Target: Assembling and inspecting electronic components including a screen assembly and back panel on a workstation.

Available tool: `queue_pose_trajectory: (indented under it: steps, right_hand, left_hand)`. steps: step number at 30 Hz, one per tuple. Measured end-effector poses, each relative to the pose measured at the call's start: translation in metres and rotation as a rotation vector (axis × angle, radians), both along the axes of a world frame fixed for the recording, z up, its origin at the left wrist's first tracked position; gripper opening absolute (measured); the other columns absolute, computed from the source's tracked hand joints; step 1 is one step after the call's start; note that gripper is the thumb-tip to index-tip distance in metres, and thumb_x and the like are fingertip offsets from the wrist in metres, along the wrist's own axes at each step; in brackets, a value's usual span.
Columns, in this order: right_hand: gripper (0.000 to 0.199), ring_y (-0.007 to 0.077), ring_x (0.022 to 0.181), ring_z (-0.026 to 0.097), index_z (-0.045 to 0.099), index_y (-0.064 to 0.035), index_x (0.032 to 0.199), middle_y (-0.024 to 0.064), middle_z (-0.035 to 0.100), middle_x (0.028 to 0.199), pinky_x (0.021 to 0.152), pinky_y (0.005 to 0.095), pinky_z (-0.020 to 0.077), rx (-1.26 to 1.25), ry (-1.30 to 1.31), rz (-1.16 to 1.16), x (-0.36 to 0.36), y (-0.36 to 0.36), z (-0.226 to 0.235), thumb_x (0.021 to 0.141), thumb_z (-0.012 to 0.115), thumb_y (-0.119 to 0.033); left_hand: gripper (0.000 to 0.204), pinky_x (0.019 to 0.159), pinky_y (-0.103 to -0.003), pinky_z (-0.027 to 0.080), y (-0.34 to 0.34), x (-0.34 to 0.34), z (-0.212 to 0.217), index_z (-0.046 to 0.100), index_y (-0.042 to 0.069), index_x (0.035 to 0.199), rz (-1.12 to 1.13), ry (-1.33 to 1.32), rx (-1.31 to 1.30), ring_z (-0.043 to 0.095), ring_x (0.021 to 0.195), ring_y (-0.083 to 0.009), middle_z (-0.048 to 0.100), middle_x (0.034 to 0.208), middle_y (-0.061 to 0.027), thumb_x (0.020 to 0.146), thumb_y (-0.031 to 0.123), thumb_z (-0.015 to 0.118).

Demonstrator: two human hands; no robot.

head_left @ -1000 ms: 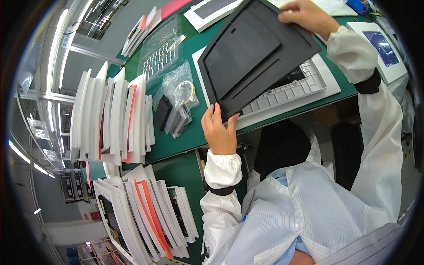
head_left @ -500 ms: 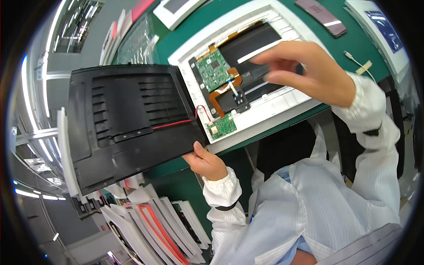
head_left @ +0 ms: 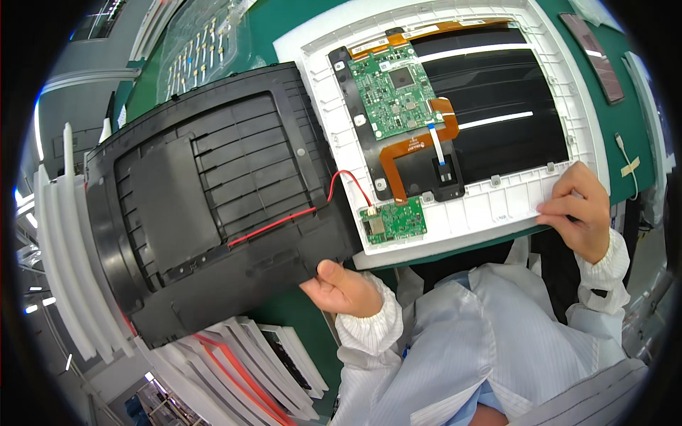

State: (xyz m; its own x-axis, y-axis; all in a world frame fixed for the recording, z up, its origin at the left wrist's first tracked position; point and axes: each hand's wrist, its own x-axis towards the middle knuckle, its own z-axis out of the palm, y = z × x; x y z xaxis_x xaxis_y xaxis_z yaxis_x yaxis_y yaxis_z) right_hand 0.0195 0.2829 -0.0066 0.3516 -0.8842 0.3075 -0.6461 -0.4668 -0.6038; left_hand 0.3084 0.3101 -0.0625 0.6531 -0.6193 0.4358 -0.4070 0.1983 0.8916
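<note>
My left hand (head_left: 347, 290) is closed at the near right corner of a black plastic back cover (head_left: 174, 206), its thumb at the edge and its other fingers partly hidden. The cover lies inner side up, tilted, beside a white display frame (head_left: 490, 213). My right hand (head_left: 581, 213) pinches the frame's near edge toward its right corner. Inside the frame are a large green circuit board (head_left: 383, 89), a small green board (head_left: 405, 221), an orange flex cable (head_left: 391, 167) and a black panel (head_left: 497, 85). A red wire (head_left: 273, 219) links the cover to the small board.
A clear plastic tray (head_left: 206, 53) of short cables stands at the far left. A phone (head_left: 593, 53) and a white cable (head_left: 625, 160) lie right of the frame on the green mat (head_left: 273, 28). White panels (head_left: 241, 362) stand in a row below the cover.
My right hand has come down from above the panel to the frame's near edge, and its fingers have closed. My left hand stays at the cover. The view has shifted.
</note>
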Motion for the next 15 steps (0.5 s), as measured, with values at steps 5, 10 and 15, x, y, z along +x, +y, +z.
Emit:
queue_pose_trajectory:
  steps: [5,10,15]
  right_hand:
    - [0.02,0.0173,0.06,0.045,0.066,-0.0086,0.071,0.0012,0.049,0.064,0.052,0.0277,0.0336,0.037,-0.006,0.013,-0.002,-0.002,0.001,0.055,0.076,-0.016]
    - [0.021,0.0168,0.06,0.045,0.066,-0.0092,0.072,0.0003,0.048,0.063,0.052,0.0274,0.0339,0.079,-0.03,0.034,-0.003,-0.007,0.002,0.055,0.076,-0.016]
    - [0.021,0.0165,0.061,0.045,0.066,-0.0098,0.072,-0.0001,0.048,0.064,0.052,0.0272,0.0346,0.064,-0.026,0.053,-0.006,-0.012,0.003,0.055,0.076,-0.016]
  left_hand:
    - [0.046,0.056,-0.02,0.04,0.013,0.012,-0.012,0.044,-0.005,0.093,0.138,-0.077,0.067,0.049,0.066,-0.0098,0.055,0.079,-0.0089,0.087,0.04,0.053]
    - [0.046,0.077,-0.024,0.046,0.002,-0.001,-0.002,0.042,-0.009,0.106,0.073,0.032,-0.021,0.055,0.085,-0.0164,0.055,0.1,-0.0163,0.089,0.032,0.053]
    - [0.049,0.085,-0.027,0.046,-0.004,-0.005,0.0,0.038,-0.009,0.115,0.048,0.03,-0.041,0.055,0.098,-0.0212,0.053,0.109,-0.0191,0.089,0.031,0.051]
